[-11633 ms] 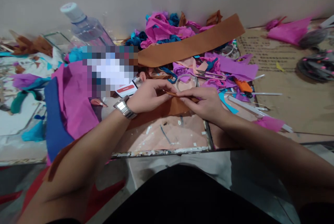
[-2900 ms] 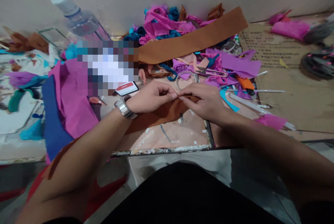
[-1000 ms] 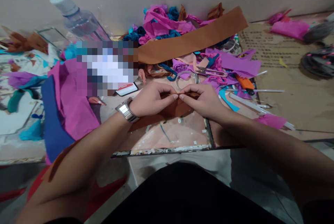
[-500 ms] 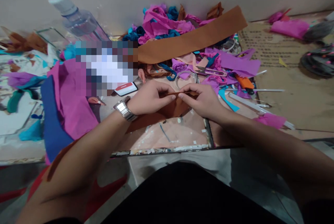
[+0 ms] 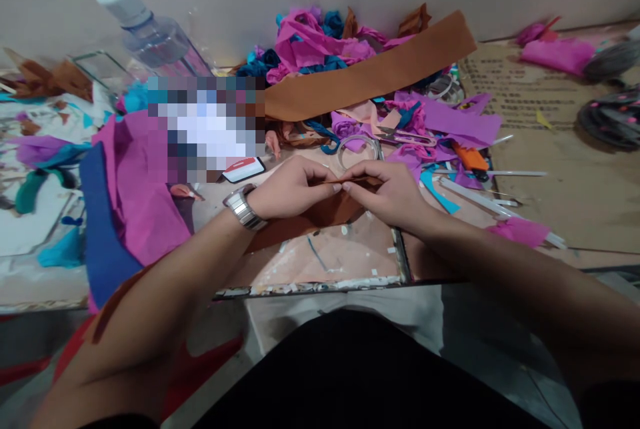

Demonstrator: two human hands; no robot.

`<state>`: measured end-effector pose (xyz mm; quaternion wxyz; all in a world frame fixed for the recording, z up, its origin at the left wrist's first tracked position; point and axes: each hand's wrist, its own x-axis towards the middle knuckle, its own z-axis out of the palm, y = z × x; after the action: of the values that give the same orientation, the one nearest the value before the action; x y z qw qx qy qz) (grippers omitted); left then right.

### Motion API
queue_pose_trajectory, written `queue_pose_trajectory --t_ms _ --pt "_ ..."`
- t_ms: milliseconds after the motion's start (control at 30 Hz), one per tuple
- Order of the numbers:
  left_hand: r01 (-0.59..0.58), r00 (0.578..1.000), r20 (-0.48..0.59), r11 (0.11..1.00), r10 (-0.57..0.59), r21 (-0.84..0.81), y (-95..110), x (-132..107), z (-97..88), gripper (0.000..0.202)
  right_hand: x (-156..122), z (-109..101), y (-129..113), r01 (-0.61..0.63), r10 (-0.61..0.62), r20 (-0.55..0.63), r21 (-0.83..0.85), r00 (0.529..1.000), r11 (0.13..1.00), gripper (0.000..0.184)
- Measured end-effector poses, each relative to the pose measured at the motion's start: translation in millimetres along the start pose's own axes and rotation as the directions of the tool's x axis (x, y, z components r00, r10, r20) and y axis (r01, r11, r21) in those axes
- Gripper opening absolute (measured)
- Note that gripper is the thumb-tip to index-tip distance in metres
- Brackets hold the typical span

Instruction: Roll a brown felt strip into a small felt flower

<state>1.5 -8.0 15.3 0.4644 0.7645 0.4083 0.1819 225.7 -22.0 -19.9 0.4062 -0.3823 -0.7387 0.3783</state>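
The left hand (image 5: 293,187) and the right hand (image 5: 400,192) meet nearly thumb to thumb, both pinching the upper edge of a brown strip (image 5: 325,212) between thumbs and fingers. The strip sits in and under the two hands, its lower part hanging toward the table (image 5: 345,259) and running left behind the left wrist, which wears a watch (image 5: 246,207). Compared with half a second ago, the left thumb's tip has slid toward the right thumb, so the gap between the two is narrower; the grip itself goes on as before. The view has turned a little since the first picture, but the surrounding things lie in the same places. Just beyond the fingertips is a tape roll (image 5: 375,147), with snips (image 5: 413,139) past the right hand's knuckles and an orange tool (image 5: 469,157) farther right. White sticks (image 5: 490,202) lie right of the right hand. Farther beyond both hands, another strip (image 5: 370,82), also brown, lies over crumpled scraps (image 5: 310,42). Left of the left hand are a pink sheet (image 5: 145,182) and a blue sheet (image 5: 103,229), with a bottle (image 5: 163,45) behind them.
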Motion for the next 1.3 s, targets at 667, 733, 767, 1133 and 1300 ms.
queue_pose_trajectory --t_ms 667,733,767,1133,1300 --pt "0.119 0.993 0.023 0.962 -0.117 -0.244 3.0 2.6 -6.4 0.019 -2.2 -4.9 -1.4 0.110 -0.112 -0.010 -0.122 0.994 0.986 0.020" --pt "0.125 0.992 0.036 0.956 -0.120 -0.264 2.8 2.2 -8.1 0.018 -2.0 -6.8 -0.9 0.158 -0.161 -0.002 -0.168 0.987 0.973 0.022" --pt "0.126 0.992 0.046 0.954 -0.118 -0.273 2.2 2.0 -8.8 0.019 -1.9 -7.7 -0.5 0.180 -0.183 0.005 -0.190 0.983 0.965 0.023" --pt "0.145 0.986 -0.025 0.927 -0.164 -0.345 -4.7 3.9 -1.6 0.028 -1.7 -9.8 0.4 0.315 -0.311 0.059 -0.273 0.949 0.909 0.019" --pt "0.158 0.985 -0.014 0.943 -0.170 -0.291 -3.3 2.9 -2.6 0.027 -1.5 -9.8 0.3 0.309 -0.304 0.062 -0.277 0.951 0.910 0.016"
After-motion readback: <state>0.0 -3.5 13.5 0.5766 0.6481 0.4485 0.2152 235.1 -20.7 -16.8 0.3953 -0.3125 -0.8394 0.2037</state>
